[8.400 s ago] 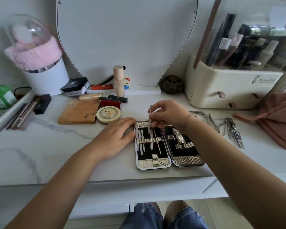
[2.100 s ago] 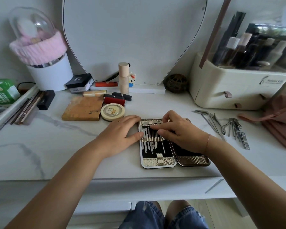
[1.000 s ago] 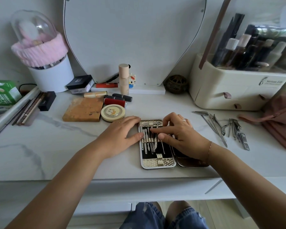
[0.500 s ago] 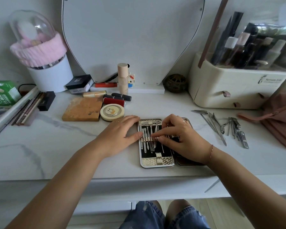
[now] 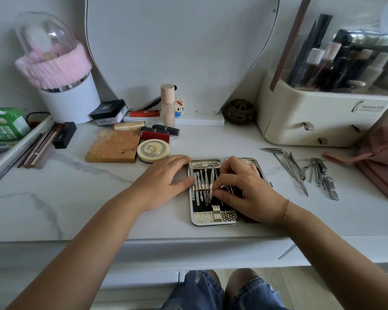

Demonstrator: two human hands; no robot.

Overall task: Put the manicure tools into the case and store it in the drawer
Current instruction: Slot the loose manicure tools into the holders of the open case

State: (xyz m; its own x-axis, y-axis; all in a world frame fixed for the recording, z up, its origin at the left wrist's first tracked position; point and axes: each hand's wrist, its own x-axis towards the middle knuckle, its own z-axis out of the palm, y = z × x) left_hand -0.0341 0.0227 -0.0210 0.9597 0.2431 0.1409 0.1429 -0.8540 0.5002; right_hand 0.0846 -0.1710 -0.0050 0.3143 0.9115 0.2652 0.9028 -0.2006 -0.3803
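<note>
The manicure case (image 5: 213, 218) lies open on the marble tabletop (image 5: 81, 198), near its front edge. Several thin metal tools (image 5: 201, 179) sit under the elastic band of its left half. My left hand (image 5: 164, 182) rests flat on the table, fingertips against the case's left edge. My right hand (image 5: 246, 190) covers most of the right half, and its thumb and forefinger pinch a thin tool at the band. Loose manicure tools (image 5: 299, 173), including nail clippers (image 5: 331, 189), lie on the table to the right of the case.
A cream cosmetics organizer (image 5: 318, 121) with small drawers stands at the back right, a pink bag (image 5: 381, 157) beside it. A round tin (image 5: 153, 150), wooden palette (image 5: 112, 146) and lipsticks (image 5: 157, 135) lie behind my left hand. A mirror (image 5: 179, 48) stands at the back.
More tools now sit under the band than 8.4 s ago. My right fingertips have drawn together on a tool at the band. My left hand has stayed put.
</note>
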